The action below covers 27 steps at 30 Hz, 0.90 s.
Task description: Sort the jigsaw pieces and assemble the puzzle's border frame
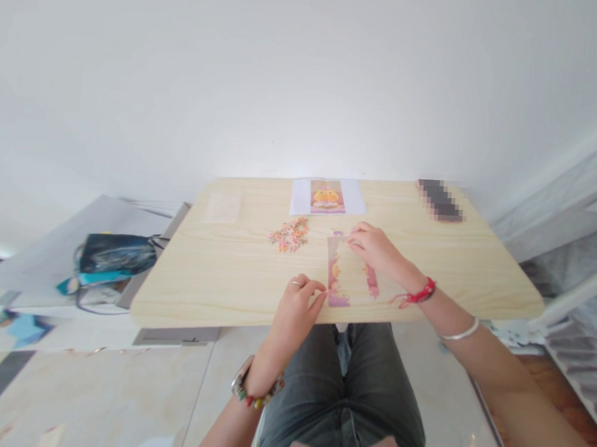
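A partly joined jigsaw puzzle (pixel 332 278) lies flat near the table's front edge; pink and purple strips form its left side and part of its bottom. A separate joined strip (pixel 371 281) stands on its right side. My right hand (pixel 374 247) is at the top of the puzzle, its thumb and fingers pinched on a small puzzle piece mostly hidden by the fingertips. My left hand (pixel 298 310) rests beside the lower left edge, loosely curved, fingertips at the border and thumb slightly apart. Loose puzzle pieces (pixel 290 235) lie in a pile to the upper left.
A printed sheet with a yellow character picture (pixel 327 197) lies at the back of the wooden table (pixel 255 281). A pale translucent sheet (pixel 223 207) is at the back left, a blurred-out dark phone-like object (pixel 440 201) at the back right. A black bag (pixel 114 254) sits left of the table.
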Each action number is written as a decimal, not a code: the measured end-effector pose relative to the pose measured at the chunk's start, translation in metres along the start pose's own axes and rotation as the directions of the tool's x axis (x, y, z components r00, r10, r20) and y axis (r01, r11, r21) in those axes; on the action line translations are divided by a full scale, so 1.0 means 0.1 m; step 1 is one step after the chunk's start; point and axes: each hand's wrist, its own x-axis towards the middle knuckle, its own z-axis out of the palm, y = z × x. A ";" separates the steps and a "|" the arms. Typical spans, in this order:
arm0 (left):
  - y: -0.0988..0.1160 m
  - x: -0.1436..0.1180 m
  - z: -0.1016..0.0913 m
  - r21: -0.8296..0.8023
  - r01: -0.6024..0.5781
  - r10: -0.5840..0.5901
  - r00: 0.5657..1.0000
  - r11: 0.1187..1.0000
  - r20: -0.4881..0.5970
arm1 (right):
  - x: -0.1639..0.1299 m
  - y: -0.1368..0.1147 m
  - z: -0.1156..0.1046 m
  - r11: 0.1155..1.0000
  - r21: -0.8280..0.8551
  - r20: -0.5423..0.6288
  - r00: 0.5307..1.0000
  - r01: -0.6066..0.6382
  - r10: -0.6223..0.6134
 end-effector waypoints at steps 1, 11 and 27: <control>-0.01 -0.01 0.00 0.001 0.002 -0.002 1.000 1.000 0.004 | 0.11 0.06 0.02 1.000 -0.012 0.016 1.000 -0.012 0.012; -0.11 -0.10 -0.02 0.027 0.063 -0.063 0.998 0.998 0.031 | 0.46 0.68 0.00 0.983 -0.095 0.118 0.979 -0.155 0.166; -0.06 -0.08 0.00 0.008 0.066 -0.066 0.997 0.998 0.031 | 0.36 0.87 0.03 0.990 -0.037 0.134 0.981 -0.136 0.140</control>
